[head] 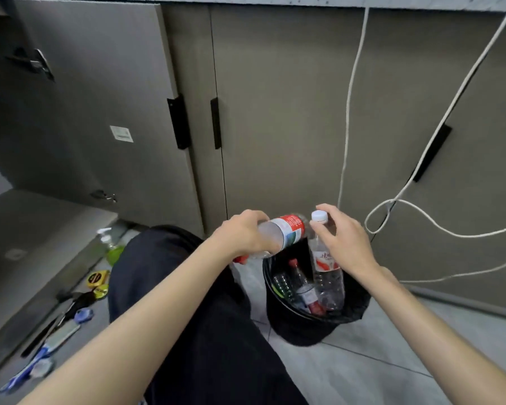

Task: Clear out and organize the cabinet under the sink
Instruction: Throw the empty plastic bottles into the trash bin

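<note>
— What is the person holding?

— Two empty plastic bottles, right over the black bin point(289, 325). The left hand point(246, 233) has its fingers curled round a bottle with a red label point(287, 230). That bottle is tipped on its side, red cap pointing down and left.

— And the other one?

— The right hand point(343, 236) pinches the top of a bottle with a white cap point(324, 264). It stands upright, its bottom down inside the bin.

— Is anything in the bin?

— Yes, more bottles point(300, 290), one with a red cap.

— What is around them?

— The bin sits on the grey floor point(362, 369), near closed cabinet doors point(281, 112). White cords point(348, 112) hang down in front. On the left a cabinet door point(79, 97) is open. By it lie a green soap bottle point(111, 247), a yellow tape measure point(95, 278) and a blue toothbrush point(27, 372).
</note>
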The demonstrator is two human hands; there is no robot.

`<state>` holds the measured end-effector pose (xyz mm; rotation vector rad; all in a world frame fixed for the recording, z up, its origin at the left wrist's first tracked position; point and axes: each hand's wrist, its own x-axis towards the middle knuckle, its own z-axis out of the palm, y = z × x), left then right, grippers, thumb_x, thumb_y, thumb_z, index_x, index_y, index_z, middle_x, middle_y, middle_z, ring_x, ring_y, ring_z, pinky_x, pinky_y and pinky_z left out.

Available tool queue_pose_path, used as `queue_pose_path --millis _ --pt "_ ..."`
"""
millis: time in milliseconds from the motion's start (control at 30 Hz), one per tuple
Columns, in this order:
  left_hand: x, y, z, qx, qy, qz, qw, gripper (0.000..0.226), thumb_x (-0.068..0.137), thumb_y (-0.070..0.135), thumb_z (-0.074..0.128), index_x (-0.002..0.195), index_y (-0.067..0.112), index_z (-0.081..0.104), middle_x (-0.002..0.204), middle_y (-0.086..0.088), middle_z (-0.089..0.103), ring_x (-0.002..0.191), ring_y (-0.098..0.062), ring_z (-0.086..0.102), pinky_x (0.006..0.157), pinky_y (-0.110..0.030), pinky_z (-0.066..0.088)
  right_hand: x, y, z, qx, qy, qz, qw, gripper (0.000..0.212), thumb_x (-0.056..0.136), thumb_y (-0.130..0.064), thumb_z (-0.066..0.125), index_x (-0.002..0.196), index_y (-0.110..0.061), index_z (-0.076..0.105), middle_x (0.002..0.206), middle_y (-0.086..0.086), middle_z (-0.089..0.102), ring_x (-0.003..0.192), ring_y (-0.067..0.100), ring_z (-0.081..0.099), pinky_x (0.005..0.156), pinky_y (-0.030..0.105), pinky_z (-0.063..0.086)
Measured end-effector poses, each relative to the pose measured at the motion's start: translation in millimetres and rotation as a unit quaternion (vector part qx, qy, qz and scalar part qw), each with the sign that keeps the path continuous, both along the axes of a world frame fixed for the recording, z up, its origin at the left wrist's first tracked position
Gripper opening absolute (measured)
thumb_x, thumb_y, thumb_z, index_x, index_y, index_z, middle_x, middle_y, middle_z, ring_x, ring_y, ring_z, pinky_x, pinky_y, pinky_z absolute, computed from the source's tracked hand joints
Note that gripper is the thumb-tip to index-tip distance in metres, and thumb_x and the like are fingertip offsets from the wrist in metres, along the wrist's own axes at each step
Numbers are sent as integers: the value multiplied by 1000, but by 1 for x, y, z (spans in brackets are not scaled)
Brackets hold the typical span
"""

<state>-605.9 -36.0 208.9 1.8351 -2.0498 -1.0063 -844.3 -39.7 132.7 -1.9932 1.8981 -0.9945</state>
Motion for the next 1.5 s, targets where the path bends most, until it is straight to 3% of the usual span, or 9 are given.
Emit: queue_pose_path --millis 167,333,467,533,800,1100,1300,1400,1500 --pt "-42 -18 -28 39 -132 -77 988 63 69 40 76 128 32 57 100 5 66 63 -20 71 65 -26 58 -17 -7 -32 96 -8 -26 995 34 91 -45 60 124 -35 58 116 -11 68 104 19 63 86 37 50" --pt "-48 -23 -67 50 -3 -52 997 70 80 33 79 143 24 51 137 -4 59 123 -22 58 104 -36 47 -13 -21 -45 152 -55 -9 987 34 92 -31 65 125 -23 66 120 -7 68 109 13 63 100 40 49" --pt "-26 -26 -68 -61 -6 46 997 26 84 36 62 108 33 72 108 8 72 105 -21 65 91 -33 52 3 -36 -32 130 -88 8 988 18 91 -26 65 108 -30 70 106 -14 70 96 4 65 98 36 51" --pt "-9 -32 -52 -99 -32 62 993 22 82 39 55 92 32 73 95 6 73 95 -26 65 80 -33 52 22 -50 -18 130 -88 26 987 12 89 -26 65 96 -34 72 94 -16 73 90 4 67 94 35 53" --pt "144 -40 42 -230 -199 148 941 28 82 44 49 88 29 72 84 -3 61 79 -33 52 69 -33 38 184 -111 90 129 -33 236 963 16 86 -26 59 79 -27 74 74 -12 75 80 11 72 90 40 57" --pt "338 32 26 -54 -213 318 922 27 85 43 55 95 23 70 95 -7 69 90 -31 62 80 -37 52 422 -89 155 156 136 426 881 22 82 -22 55 86 -14 75 76 0 77 74 19 75 83 37 61" --pt "375 92 -78 69 -127 376 915 24 85 33 61 95 14 70 94 -11 69 87 -30 64 73 -31 52 498 -55 63 123 322 461 817 28 83 -34 54 103 -19 68 98 7 61 93 31 61 74 33 46" --pt "369 116 -140 127 -88 394 906 20 86 28 63 95 11 69 99 -16 71 91 -32 67 71 -31 50 497 -40 -19 226 341 478 777 19 90 -30 56 81 -14 62 94 8 66 91 30 63 68 30 44" --pt "358 140 -200 167 -71 400 898 27 88 29 63 109 12 68 116 -13 68 104 -30 63 83 -31 49 477 -18 -96 299 341 491 744 19 90 -28 59 100 -16 69 105 8 68 92 28 62 74 32 49"
